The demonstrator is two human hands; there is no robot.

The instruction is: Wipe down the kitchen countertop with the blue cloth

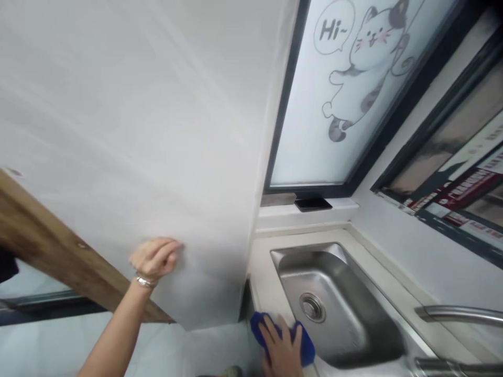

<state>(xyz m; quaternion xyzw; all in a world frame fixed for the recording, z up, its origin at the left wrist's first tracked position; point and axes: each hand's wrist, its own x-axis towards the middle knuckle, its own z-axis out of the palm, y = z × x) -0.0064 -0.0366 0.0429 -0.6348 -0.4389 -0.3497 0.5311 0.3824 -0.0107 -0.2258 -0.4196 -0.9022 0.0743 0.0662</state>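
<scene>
My right hand [283,352] presses a blue cloth [307,346] onto the counter's front edge, beside the sink. Its fingers are spread over the cloth, which bunches out on both sides. Off to the left, my left hand [155,258] is in front of the pale wall panel [188,131], with its fingers curled in and nothing visible in them. A metal band [145,281] circles that wrist. Whether the fingertips touch the panel, I cannot tell. The steel sink [346,309] has a round drain [312,307] in its floor.
A curved metal tap [463,314] reaches in from the right. A dark flat object [313,204] lies on the sill below the frosted window [314,104] with a cat drawing. At left, a wooden beam [58,246] runs slantwise along the panel's lower edge.
</scene>
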